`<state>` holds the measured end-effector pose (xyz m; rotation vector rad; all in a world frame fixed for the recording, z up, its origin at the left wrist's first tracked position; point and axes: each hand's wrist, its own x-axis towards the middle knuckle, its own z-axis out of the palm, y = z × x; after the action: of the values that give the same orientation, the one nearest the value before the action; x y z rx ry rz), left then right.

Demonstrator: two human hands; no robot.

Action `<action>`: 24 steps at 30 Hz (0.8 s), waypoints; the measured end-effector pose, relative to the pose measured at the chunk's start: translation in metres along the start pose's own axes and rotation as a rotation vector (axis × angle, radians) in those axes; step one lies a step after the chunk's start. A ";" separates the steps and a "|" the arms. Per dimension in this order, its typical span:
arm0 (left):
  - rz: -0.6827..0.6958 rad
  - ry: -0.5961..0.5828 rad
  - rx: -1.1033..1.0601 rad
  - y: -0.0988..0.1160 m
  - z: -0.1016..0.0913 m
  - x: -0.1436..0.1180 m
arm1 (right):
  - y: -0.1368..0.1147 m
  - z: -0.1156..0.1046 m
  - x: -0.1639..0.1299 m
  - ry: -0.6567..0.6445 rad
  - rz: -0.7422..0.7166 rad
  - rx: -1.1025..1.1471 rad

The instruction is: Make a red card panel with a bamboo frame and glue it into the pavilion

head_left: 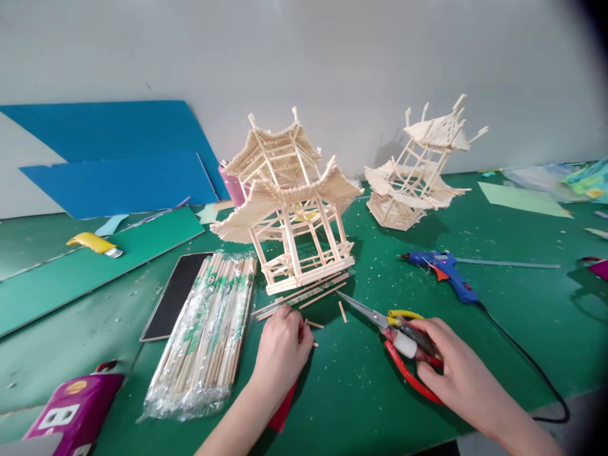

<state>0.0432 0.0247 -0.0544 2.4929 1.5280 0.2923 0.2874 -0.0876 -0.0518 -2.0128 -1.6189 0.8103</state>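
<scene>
My left hand (284, 345) is closed with its knuckles up on the green table, beside short cut stick pieces (342, 311); whatever its fingers pinch is hidden. My right hand (449, 364) grips red-handled scissors (413, 373), whose blades point left toward the sticks. A yellow handle (403, 314) and a dark grip show against the scissors, partly hidden. Behind my hands stands a two-tiered pavilion model (292, 209) made of wooden sticks. Thin sticks and a printed wrapper (308, 292) lie along its base. Under my left wrist, a red strip (285, 408) sticks out.
Left are a bag of wrapped chopsticks (204, 335), a black tablet-like slab (173, 297), a yellow cutter (92, 242) and a purple power strip (76, 411). A blue glue gun (444, 269) with its cord lies right. A second stick pavilion (415, 171) stands behind it.
</scene>
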 end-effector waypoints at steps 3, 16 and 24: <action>-0.016 0.005 0.018 0.002 0.000 0.000 | 0.001 -0.001 0.003 0.024 0.013 -0.048; -0.043 0.022 0.023 0.001 0.003 -0.003 | 0.010 -0.001 0.005 0.151 -0.004 -0.254; -0.026 -0.010 -0.009 0.007 -0.003 -0.006 | 0.019 0.001 0.006 0.282 -0.122 -0.432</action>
<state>0.0461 0.0167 -0.0502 2.4621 1.5509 0.2811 0.3016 -0.0861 -0.0658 -2.1590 -1.8356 0.1244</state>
